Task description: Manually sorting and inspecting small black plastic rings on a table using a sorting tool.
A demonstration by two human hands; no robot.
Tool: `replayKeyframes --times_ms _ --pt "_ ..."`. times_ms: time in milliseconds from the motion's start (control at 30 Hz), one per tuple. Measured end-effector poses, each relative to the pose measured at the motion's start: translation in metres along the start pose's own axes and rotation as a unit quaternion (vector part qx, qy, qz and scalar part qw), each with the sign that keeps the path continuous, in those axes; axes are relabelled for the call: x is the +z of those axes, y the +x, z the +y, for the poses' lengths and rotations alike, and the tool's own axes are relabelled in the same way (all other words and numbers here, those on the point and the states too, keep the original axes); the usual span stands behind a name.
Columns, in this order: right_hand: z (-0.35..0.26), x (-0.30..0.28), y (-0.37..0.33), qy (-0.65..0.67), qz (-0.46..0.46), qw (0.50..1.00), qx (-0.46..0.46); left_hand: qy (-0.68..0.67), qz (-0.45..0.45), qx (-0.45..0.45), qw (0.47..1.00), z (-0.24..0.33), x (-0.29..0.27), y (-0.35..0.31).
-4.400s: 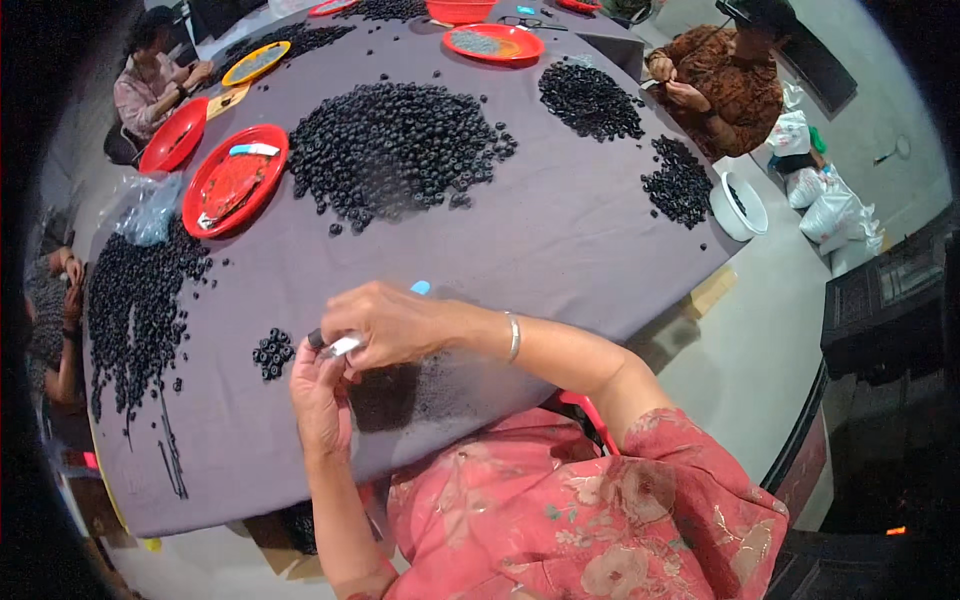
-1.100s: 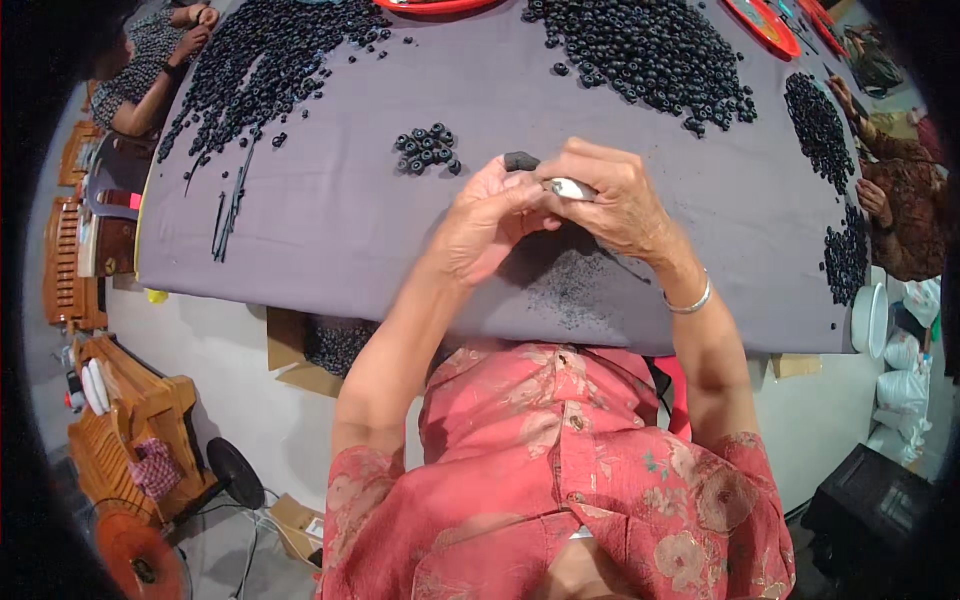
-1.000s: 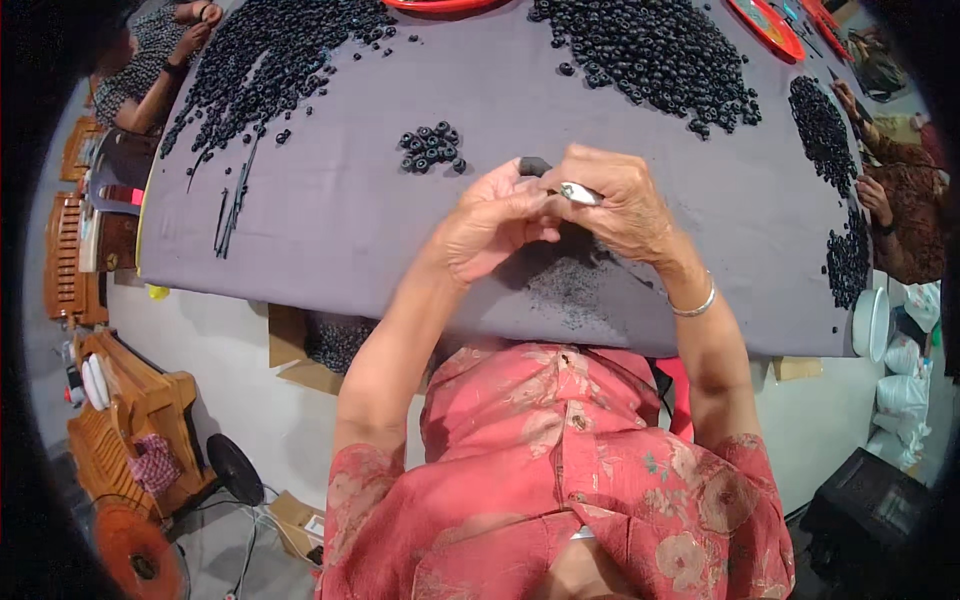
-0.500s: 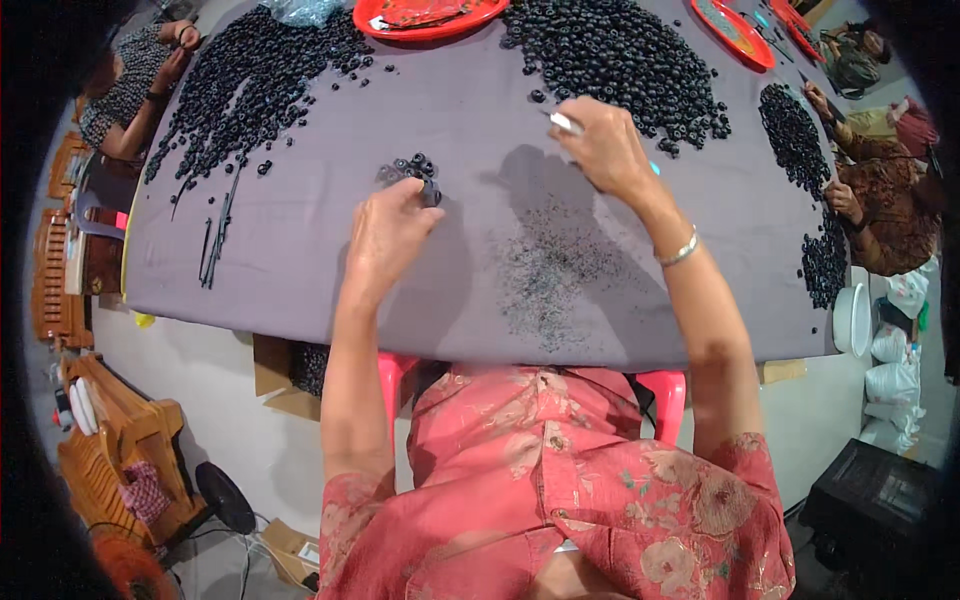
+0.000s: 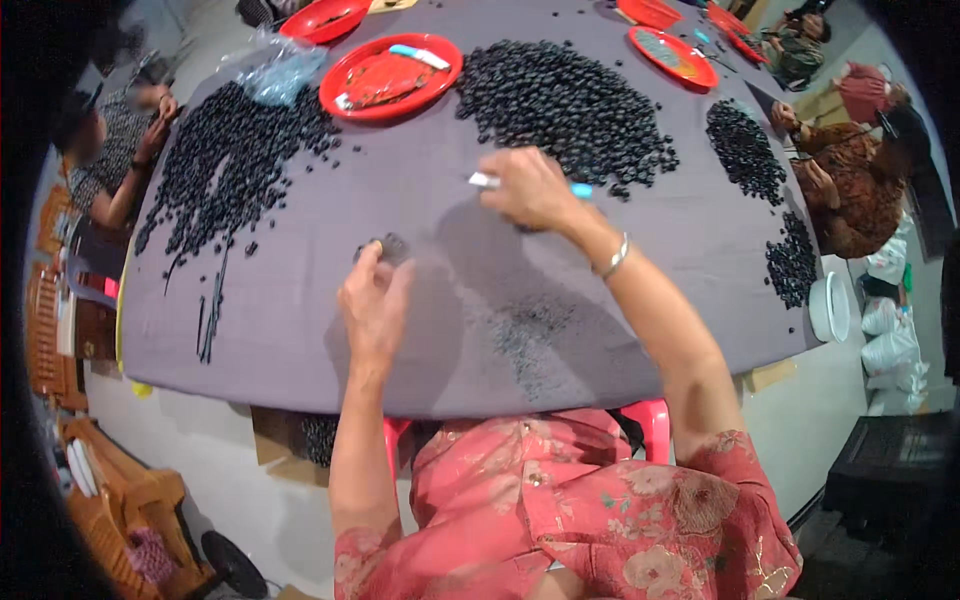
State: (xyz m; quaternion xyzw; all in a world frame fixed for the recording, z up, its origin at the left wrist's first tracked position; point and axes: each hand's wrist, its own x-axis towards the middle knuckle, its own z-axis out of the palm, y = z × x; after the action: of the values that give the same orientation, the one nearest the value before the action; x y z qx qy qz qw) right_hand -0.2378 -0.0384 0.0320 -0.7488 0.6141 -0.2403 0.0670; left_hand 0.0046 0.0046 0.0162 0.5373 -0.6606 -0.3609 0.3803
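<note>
My right hand [image 5: 530, 190] is closed around a cutter knife with a turquoise handle [image 5: 581, 190]. Its pale end [image 5: 484, 180] pokes out leftward past my fingers, above the grey cloth. Lower and to the left is my left hand [image 5: 374, 305], smeared by motion, with thumb and forefinger toward a blurred dark clump of black beads [image 5: 395, 243]. Whether a bead is between those fingertips I cannot make out. Fine dark shavings [image 5: 530, 335] lie scattered on the cloth in front of me.
Large heaps of black beads lie at the left [image 5: 225, 165] and far middle [image 5: 565, 105], smaller ones at right [image 5: 745, 150]. A red tray [image 5: 335, 95] holds another cutter. Thin black strips [image 5: 212, 310] lie at left. Co-workers sit at both sides. A white tub [image 5: 828, 308] stands at right.
The view has shifted, so the table shows lower and more of its far side is visible. A black bead between my left fingertips earlier is now lost in blur. My right hand still holds the cutter knife.
</note>
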Motion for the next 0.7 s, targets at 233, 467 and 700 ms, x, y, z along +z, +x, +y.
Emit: replayKeyframes --times_ms 233,467,700 --pt "-0.057 -0.029 -0.072 0.327 -0.002 0.942 -0.070 -0.494 -0.243 -0.140 0.823 0.019 0.035 -0.019" --pt "-0.053 -0.027 -0.091 0.343 0.026 0.931 -0.121 -0.570 -0.273 -0.163 0.758 0.024 0.042 -0.032" --pt "-0.049 -0.015 -0.094 0.317 0.054 0.934 -0.154 -0.524 -0.296 -0.136 0.787 0.015 0.036 -0.029"
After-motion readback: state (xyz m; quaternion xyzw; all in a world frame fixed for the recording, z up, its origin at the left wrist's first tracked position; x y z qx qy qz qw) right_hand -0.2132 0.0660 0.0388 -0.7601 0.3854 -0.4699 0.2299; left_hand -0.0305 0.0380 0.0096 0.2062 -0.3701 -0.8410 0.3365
